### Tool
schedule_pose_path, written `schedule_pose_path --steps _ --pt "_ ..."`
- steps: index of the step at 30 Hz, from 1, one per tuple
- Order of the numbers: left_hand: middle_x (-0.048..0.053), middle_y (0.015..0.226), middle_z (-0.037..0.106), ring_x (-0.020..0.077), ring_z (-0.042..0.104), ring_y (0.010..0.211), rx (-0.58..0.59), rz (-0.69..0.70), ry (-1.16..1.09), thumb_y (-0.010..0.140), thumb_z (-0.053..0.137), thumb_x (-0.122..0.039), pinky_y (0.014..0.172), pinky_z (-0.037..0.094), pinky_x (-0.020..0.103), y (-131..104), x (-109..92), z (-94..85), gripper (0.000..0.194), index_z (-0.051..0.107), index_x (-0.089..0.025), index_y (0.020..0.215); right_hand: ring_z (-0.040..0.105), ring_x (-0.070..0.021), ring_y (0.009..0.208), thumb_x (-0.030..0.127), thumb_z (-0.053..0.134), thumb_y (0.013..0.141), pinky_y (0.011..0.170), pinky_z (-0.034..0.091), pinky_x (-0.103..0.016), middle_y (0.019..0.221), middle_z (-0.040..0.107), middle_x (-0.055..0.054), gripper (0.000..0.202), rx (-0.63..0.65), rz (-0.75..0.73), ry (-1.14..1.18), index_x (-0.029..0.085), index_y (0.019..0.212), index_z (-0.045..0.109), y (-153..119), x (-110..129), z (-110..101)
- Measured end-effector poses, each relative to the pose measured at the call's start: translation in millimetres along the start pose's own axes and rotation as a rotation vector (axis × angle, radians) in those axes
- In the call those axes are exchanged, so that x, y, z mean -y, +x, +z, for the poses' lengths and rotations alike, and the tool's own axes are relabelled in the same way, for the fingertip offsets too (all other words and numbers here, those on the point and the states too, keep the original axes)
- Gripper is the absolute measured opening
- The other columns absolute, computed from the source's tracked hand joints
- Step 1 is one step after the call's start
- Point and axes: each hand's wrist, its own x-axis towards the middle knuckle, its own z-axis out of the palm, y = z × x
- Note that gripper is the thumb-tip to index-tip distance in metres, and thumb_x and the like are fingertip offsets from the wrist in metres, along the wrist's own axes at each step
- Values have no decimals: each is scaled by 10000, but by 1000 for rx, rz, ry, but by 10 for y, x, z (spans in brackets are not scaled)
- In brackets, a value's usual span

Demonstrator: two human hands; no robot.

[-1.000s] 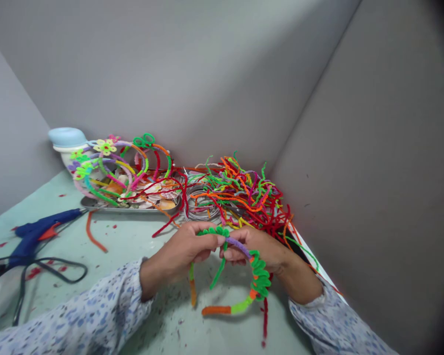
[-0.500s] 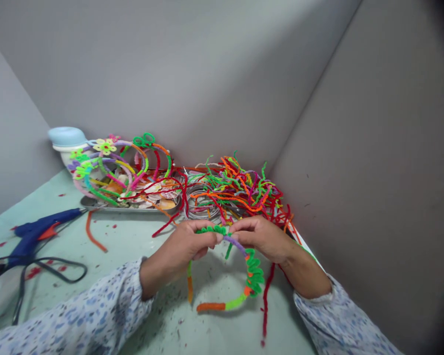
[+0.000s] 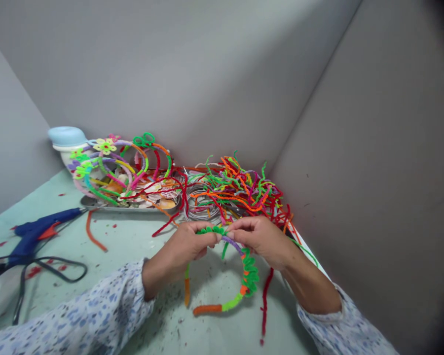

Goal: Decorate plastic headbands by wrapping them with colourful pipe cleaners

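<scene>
A headband wrapped in pipe cleaners (image 3: pixel 232 301) hangs as an open arch between my hands, with orange, lime and purple stretches. Green loops run along its right side, and another row of green loops tops the left part. My left hand (image 3: pixel 194 242) pinches the headband near its top, thumb against fingers. Close beside it, my right hand (image 3: pixel 261 239) pinches a green pipe cleaner against the purple stretch; a short green end dangles just below. The headband's upper left part is hidden behind my left hand.
A metal tray (image 3: pixel 133 211) of seashells bears several finished headbands (image 3: pixel 144 158), with a white bottle (image 3: pixel 68 148) behind. Loose pipe cleaners (image 3: pixel 240 190) and coiled wire (image 3: pixel 202 209) pile up at the back. A blue glue gun (image 3: pixel 37 231) and its cord lie left; a red pipe cleaner (image 3: pixel 264 310) lies near right.
The headband has shifted slightly left and turned a little. My right hand has moved slightly left, and both hands keep their pinch.
</scene>
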Motion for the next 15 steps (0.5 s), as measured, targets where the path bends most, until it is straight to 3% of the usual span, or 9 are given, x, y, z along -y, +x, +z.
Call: schedule_pose_path --steps 3,6,15 --pt "-85 464 386 60 291 413 17 -5 37 717 596 -275 422 168 220 4 0 -4 148 555 -168 624 364 -60 462 210 611 715 450 292 -200 545 512 54 109 -53 -18 -17 165 745 705 -21 15 35" --pt "-59 468 500 65 364 409 38 -45 45 740 581 -306 415 198 205 -1 -12 -3 146 596 -168 695 426 -70 502 189 600 707 476 328 -199 595 565 40 102 -79 -49 -14 171 742 694 -35 4 56" --pt "-33 496 606 60 441 395 48 -87 -4 735 601 -260 401 236 183 -27 -44 30 99 633 -166 739 480 -81 536 168 637 671 493 392 -196 640 562 46 103 -29 -64 138 181 762 591 -46 25 63"
